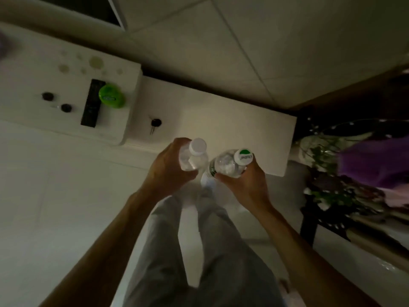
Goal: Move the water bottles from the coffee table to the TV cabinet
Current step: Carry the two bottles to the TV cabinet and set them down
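Far left: a raised white surface (28, 74), cut off by the left edge of the frame, dotted with pale round marks too faint to name. On it, two small dark round things (47, 96), then a black remote (91, 103) lying lengthwise, with a bright green round object (111, 95) touching its right side. Label on the green object too blurred to read. Upper left corner: a dark screen (99, 7), mostly out of frame.

Just right of the raised part, a lower white surface (232, 111), long and mostly bare, bearing only a key with a black head (155, 123) near its left end. Open room from the key all the way to the right end.

Centre of the frame: left hand (168, 167) curled round a clear bottle with a white cap (195, 151), held roughly upright over the front edge of the lower white surface. Just beside it, right hand (245, 185) wrapped round a clear bottle with a green and white cap (230, 165), tilted toward the upper right, cap above the surface. Bottles touching or apart: impossible to tell. Lower parts of both hidden by fingers and blur.

Below, grey trousers (210, 240) over pale floor (55, 196).

Right side: a leafy plant (321, 156) on a dark stand (307, 218), just beside the end of the lower white surface. Past it a purple shape (376, 162), blurred and cut off by the frame.
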`<state>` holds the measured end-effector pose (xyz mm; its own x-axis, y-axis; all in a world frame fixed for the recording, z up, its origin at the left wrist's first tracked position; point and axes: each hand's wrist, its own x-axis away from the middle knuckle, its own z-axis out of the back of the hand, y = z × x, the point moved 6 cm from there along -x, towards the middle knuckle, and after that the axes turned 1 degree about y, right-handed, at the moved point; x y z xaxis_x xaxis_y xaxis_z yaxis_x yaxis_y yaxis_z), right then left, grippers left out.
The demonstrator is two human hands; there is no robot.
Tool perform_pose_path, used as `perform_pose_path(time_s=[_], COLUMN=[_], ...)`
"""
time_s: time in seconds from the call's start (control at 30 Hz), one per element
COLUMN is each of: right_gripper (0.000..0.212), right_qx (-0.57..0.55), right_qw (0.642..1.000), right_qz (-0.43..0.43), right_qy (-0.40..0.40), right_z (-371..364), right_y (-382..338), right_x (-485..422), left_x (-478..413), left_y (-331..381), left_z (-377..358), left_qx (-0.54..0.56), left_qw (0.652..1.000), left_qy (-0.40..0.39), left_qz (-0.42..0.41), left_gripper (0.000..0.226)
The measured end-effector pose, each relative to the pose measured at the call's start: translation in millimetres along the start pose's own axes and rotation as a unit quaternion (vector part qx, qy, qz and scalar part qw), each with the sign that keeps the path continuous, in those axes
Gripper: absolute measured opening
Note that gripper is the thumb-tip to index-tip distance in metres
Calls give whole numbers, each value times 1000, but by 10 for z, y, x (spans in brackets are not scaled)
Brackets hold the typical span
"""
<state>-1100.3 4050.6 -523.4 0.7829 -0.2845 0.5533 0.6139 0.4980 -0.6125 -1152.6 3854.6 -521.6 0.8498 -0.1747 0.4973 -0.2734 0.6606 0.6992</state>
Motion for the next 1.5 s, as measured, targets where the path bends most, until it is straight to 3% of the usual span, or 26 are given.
perform_pose_path(time_s=[0.33, 0.53, 0.83, 1.03, 1.17, 1.3, 1.4, 1.5], right_gripper=[78, 76, 82, 79, 81, 77, 62, 44], right_qx=[18, -30, -56, -81, -75, -43, -10, -30], right_qw=[1000, 999, 988, 983, 988, 994, 995, 995], right_qz=[3, 5, 42, 53, 64, 21, -13, -52], right_qy=[-9, 34, 141, 158, 121, 99, 98, 84], right_z=[-540, -529, -443, -517, -492, -407, -310, -286], right_y=[826, 1117, 1090, 1168, 1100, 1018, 935, 793], right_x=[-1232, -2027, -2968, -3115, -3077, -2903, -2653, -2334], left_x=[-998, -1857, -2749, -2894, -2890, -2732, -2440, -1988], left_y=[-759, -757, -479, -424, -506, -578, -605, -720], left_z=[-970, -1301, -1542, -1594, -1542, -1404, -1190, -831], left_qx=[8, -6, 12, 13, 3, -3, 27, 29], left_qw=[997, 996, 989, 985, 991, 997, 995, 992], left_qy=[40, 69, 134, 145, 116, 80, 89, 111], left_qz=[71, 48, -62, -92, -62, -14, 18, 53], left_gripper=[73, 74, 62, 66, 77, 89, 80, 54])
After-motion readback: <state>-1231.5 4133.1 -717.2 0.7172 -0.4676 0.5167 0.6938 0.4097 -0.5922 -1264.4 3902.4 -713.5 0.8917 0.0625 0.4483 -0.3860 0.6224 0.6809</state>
